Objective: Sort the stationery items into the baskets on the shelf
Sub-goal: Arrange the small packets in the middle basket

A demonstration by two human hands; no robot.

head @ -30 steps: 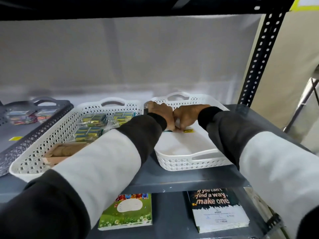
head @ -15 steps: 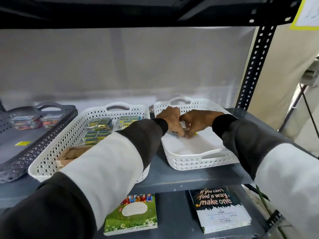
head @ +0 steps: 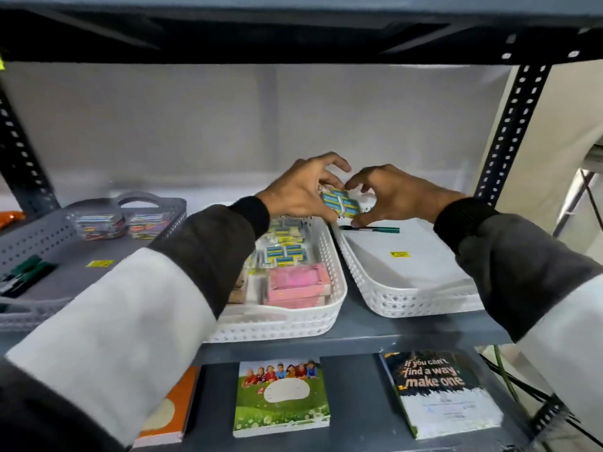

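Eraser pack (head: 341, 205) pinched by both hands' fingers (head: 329, 183), over middle basket (head: 326, 256), part-filled; pen (head: 370, 228) right of it unsorted.

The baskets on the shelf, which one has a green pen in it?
The right white basket, the one nearest the shelf's right post. A green pen lies near its back. The middle white basket holds packets and a pink box; the grey basket sits far left.

Three baskets on the shelf: one grey basket (head: 156, 207) at left, two white baskets (head: 329, 288) (head: 424, 301); three notebooks (head: 169, 415) (head: 280, 396) (head: 440, 393) on the lower shelf; one pen (head: 372, 228); one pink box (head: 297, 282); two hands (head: 300, 187) (head: 398, 194)
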